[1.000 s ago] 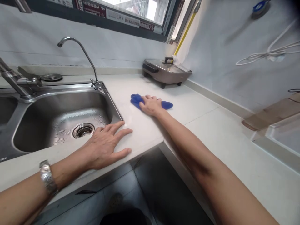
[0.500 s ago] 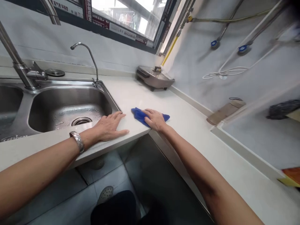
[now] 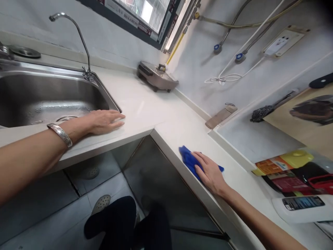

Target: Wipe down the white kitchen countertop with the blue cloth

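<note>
My right hand presses flat on a blue cloth near the front edge of the white countertop, on the right leg of the corner. Its fingers are stretched over the cloth. My left hand lies open and flat on the counter edge beside the steel sink, touching nothing else. A silver bracelet circles that wrist.
A tall tap stands behind the sink. A lidded electric pan sits in the back corner. A wooden board leans by the wall. Packets and a white device lie at the right. A white cable hangs on the wall.
My right hand has slid the blue cloth from beside the sink around the corner to the right, along the counter's front edge. My left hand stays put; the view has turned right.
</note>
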Demonstrator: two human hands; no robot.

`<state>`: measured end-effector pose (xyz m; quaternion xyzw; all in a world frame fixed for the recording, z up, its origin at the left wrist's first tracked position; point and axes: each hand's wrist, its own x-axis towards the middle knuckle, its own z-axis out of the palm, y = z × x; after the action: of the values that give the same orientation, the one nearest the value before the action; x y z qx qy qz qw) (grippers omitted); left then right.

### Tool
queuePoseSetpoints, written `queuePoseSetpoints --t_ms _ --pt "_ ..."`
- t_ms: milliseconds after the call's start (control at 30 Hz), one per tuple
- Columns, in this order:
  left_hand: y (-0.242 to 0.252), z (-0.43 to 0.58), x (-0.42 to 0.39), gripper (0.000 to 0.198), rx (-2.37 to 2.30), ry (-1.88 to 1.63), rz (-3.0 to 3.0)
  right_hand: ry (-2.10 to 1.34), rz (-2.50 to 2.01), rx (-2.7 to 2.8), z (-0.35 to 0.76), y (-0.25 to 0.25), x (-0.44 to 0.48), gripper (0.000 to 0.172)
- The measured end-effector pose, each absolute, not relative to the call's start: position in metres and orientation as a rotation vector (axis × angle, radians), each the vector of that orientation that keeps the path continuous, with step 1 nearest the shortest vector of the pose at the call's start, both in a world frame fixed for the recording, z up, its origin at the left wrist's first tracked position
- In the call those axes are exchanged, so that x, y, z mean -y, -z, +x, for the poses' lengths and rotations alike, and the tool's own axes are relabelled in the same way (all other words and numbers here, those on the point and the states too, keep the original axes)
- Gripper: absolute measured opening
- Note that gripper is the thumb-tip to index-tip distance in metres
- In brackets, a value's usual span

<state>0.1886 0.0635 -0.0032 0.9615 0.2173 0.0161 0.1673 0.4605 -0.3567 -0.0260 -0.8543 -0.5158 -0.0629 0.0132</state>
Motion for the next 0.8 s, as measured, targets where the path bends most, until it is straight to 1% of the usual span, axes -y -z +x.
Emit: queuePoseSetpoints --t_ms 67,133,267,400,600,800 --pt "0.006 0.19 -0.069 0.083 -0.624 -0.116 2.7 0.176 -2.726 1.535 0.457 0.027 0.399 0.059" --pt "0.011 0.193 -0.071 0.086 -0.696 -0.112 2.69 0.171 -2.78 1.474 0.454 0.029 0.43 0.059" --pt "0.015 0.2 -0.069 0.087 -0.798 -0.037 2.708 0.232 -2.853 1.379 0.45 0.031 0.438 0.06" --pt "0.015 0.205 -0.066 0.086 -0.851 -0.062 2.686 0.297 -2.909 1.374 0.451 0.028 0.388 0.062" --pt "0.016 0.208 -0.067 0.087 -0.898 -0.069 2.65 0.343 -2.911 1.454 0.465 0.021 0.273 0.061" --pt "0.017 0.21 -0.065 0.087 -0.916 -0.057 2.635 0.298 -2.963 1.397 0.483 0.015 0.169 0.062"
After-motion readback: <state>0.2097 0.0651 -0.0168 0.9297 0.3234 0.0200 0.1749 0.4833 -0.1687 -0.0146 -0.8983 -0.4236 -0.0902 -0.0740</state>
